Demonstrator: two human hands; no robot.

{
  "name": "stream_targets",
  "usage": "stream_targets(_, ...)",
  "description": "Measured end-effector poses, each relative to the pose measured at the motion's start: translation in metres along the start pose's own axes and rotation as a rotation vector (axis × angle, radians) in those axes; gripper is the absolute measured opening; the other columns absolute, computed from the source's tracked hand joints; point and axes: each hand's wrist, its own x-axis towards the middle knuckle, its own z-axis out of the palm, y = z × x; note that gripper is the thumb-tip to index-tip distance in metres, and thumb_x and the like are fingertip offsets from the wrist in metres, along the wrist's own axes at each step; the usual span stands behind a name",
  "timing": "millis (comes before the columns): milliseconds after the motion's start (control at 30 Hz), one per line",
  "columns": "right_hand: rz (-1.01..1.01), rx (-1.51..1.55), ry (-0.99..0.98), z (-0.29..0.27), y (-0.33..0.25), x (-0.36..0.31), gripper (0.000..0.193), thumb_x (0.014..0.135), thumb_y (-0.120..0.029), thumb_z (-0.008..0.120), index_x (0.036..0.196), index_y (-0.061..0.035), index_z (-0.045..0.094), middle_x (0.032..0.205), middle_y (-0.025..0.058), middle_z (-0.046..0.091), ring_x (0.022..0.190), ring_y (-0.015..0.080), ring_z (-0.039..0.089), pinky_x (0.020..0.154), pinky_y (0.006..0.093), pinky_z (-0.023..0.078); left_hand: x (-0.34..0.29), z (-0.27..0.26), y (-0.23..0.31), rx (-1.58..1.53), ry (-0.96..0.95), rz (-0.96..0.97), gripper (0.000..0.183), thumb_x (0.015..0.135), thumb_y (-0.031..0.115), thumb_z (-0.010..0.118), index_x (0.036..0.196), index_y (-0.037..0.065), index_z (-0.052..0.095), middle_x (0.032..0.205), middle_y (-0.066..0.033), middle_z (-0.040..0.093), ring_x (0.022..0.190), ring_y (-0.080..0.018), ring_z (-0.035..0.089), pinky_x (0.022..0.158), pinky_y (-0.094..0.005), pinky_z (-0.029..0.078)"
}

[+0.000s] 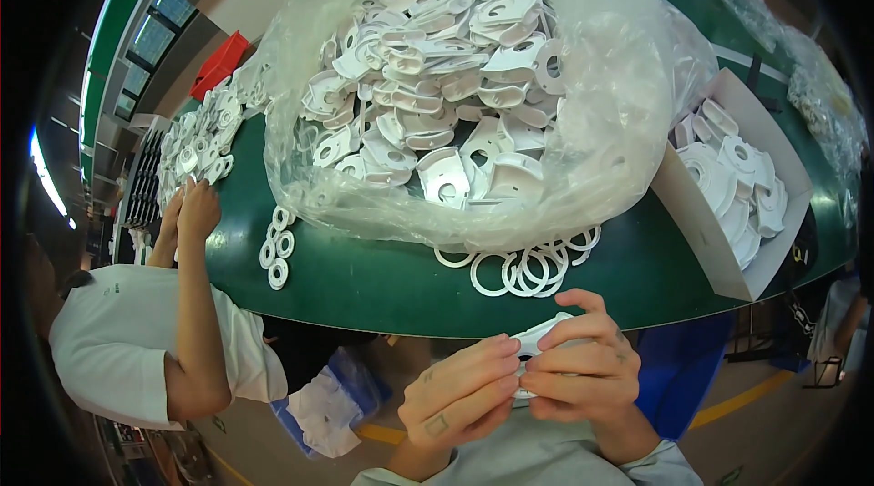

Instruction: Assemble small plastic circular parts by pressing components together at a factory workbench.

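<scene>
Between my two hands, just off the table's near edge, is a white plastic part (531,339) with a dark round opening. My left hand (466,392) grips its left side, fingers pressed together. From the right, my right hand (587,360) closes on the same part, its index finger raised above it. My fingers hide most of the part's outline. Straight ahead on the table lie several thin white rings (492,275), partly overlapping. Behind them a large clear plastic bag (601,149) stands open, heaped with white plastic parts (437,58) that have round holes.
A cardboard box (733,281) at the right holds more white parts. Several small white discs (278,273) lie left on the green table (391,281). At far left a co-worker (164,331) handles parts near a red bin (218,65). A blue bag (360,386) sits below.
</scene>
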Motion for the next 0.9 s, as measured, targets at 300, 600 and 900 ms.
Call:
stream_targets(300, 0.153, 0.116, -0.046, 0.001, -0.003, 0.004, 0.013, 0.076, -0.015, 0.072, 0.083, -0.0043, 0.07, 0.081, 0.0053, 0.065, 0.074, 0.0205, 0.06, 0.075, 0.0388, 0.049, -0.002, -0.005, 0.004, -0.073, 0.004, -0.179, 0.021, 0.071, -0.002, 0.072, 0.09, -0.007, 0.064, 0.087, -0.0213, 0.068, 0.081, -0.0318, 0.069, 0.071, -0.0369, 0.058)
stream_targets(600, 0.828, 0.332, -0.225, -0.006, 0.002, 0.002, 0.017, 0.086, -0.002, 0.05, 0.092, 0.0062, 0.064, 0.082, 0.0121, 0.066, 0.072, 0.0173, 0.061, 0.065, 0.0259, 0.046, 0.007, -0.021, -0.02, -0.052, -0.262, -0.451, 0.022, 0.067, 0.004, 0.077, 0.087, -0.001, 0.07, 0.083, -0.0137, 0.069, 0.067, -0.022, 0.067, 0.056, -0.0235, 0.051)
stream_targets(900, 0.786, 0.195, -0.179, 0.0, -0.007, 0.008, 0.015, 0.072, 0.0, 0.063, 0.086, 0.0046, 0.065, 0.074, 0.0115, 0.064, 0.065, 0.0179, 0.061, 0.058, 0.0263, 0.044, -0.011, -0.007, -0.016, 0.229, -0.185, -0.205, 0.026, 0.069, 0.013, 0.079, 0.088, 0.0, 0.069, 0.078, -0.0116, 0.067, 0.062, -0.021, 0.064, 0.054, -0.0251, 0.051)
